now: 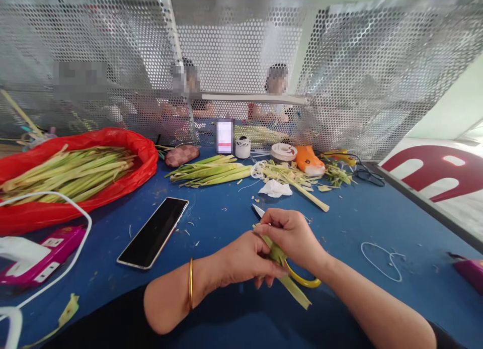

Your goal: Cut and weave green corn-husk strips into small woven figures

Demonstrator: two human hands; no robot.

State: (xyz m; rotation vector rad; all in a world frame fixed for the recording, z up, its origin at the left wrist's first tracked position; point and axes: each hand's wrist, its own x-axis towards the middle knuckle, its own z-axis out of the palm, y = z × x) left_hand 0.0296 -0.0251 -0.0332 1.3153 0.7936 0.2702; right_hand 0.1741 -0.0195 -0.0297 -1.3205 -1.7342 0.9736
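My left hand (247,258) and my right hand (292,236) meet above the blue table (211,223), both closed around a folded green leaf strip (289,283) that sticks out below them toward me. Yellow-handled scissors (304,281) lie under my right hand, their blade tip (258,210) showing beyond my fingers. A gold bangle (190,283) circles my left wrist.
A red bag (124,178) of green leaf strips sits at the left, a black phone (154,232) lies beside it. More leaf bundles (211,170), tissue (275,189), tape rolls (283,151) and an orange glue gun (308,160) lie farther back. Perforated metal screens (241,52) enclose the table; people sit behind them.
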